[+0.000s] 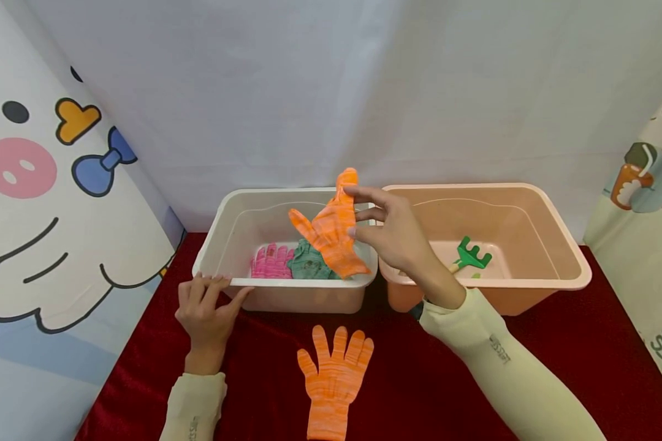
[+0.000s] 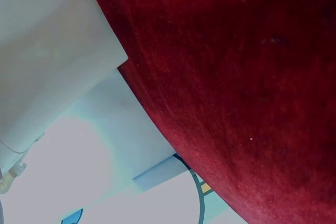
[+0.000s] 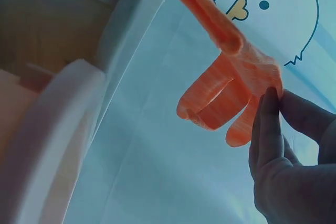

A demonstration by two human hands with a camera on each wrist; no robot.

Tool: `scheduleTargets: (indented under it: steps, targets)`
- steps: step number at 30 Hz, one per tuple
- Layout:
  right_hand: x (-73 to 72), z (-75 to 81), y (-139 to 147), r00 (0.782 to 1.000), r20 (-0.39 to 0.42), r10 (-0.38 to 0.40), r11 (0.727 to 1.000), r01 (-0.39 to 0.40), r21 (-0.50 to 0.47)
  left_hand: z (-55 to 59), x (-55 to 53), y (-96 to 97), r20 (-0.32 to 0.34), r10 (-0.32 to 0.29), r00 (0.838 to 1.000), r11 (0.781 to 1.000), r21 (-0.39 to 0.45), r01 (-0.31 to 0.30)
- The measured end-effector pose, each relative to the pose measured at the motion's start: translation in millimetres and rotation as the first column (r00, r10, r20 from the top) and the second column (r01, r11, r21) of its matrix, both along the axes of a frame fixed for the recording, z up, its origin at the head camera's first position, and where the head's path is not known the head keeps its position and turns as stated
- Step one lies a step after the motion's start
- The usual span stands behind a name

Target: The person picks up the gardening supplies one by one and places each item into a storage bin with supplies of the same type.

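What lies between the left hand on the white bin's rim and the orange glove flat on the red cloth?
Only bare red cloth separates the left hand from the flat orange knitted glove, per the head view.

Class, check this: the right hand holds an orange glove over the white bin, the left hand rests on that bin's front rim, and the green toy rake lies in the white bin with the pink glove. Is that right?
One detail is wrong. The head view shows the green toy rake in the peach bin, not in the white bin. The right hand does hold the orange glove over the white bin, the left hand rests on its front rim, and the pink glove lies inside.

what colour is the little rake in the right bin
Green, with a pale handle; the rake shows best in the head view.
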State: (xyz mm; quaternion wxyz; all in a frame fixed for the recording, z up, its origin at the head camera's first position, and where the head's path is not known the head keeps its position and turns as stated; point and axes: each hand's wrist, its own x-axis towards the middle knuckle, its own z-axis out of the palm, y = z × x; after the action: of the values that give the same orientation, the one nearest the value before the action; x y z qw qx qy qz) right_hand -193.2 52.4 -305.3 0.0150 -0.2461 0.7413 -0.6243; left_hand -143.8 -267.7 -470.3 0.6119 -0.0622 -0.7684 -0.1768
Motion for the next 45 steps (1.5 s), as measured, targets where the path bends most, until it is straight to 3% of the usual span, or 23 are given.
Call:
scheduleTargets:
  steps: [7, 26, 32, 45]
  targets:
    - [-7.2, 3.2, -6, 1.0, 0.015, -0.004, 1.0, 0.004, 0.03, 1.4, 2.2, 0.2, 0.023, -0.003, 1.0, 1.0, -0.003, 0.003]
    - [-30.0, 11.3, -23, 0.999, -0.015, 0.044, 0.998, -0.043, 0.036, 5.0, 0.3, 2.0, -0.005, -0.009, 1.0, 1.0, 0.006, 0.009]
    - [-35.9, 12.2, -28, 0.999, 0.036, 0.032, 0.998, -0.034, 0.051, 5.4, 0.3, 2.3, 0.001, -0.007, 1.0, 1.0, 0.002, 0.007]
    - [-48.9, 9.8, -36, 0.998, 0.054, 0.013, 0.992, -0.02, 0.126, 2.8, 1.7, 1.0, 0.007, 0.002, 1.0, 1.0, 0.002, -0.002]
